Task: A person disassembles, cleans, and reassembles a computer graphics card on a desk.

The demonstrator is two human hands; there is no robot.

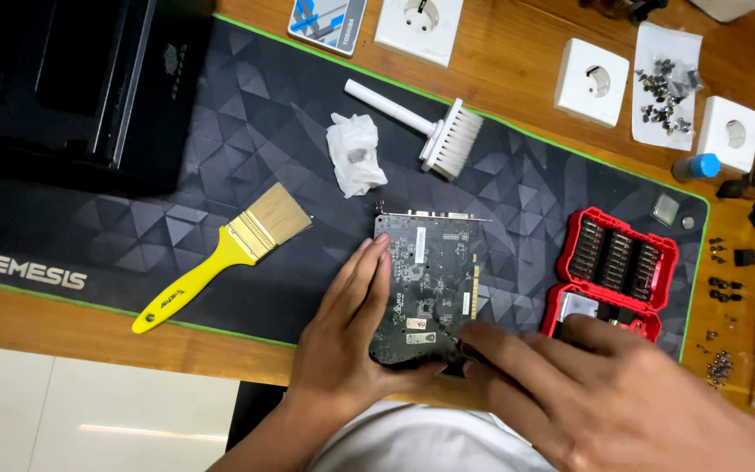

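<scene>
Resting near the desk's front edge, the black circuit board (425, 293) is clamped by the left hand (351, 341) for steadiness, while a thin tool is pinched by the right hand (587, 385)

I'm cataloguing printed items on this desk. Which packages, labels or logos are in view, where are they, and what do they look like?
Flat drive: top edge of desk, rectangular, grey with blue-and-white label.
Desk mat: black, green-edged; white logo at its left end.
Yellow paintbrush: left of the circuit board; dark print on handle.
Circuit board: held by left hand; small pale stickers.
Bit case: right of the board, red, open.
</scene>
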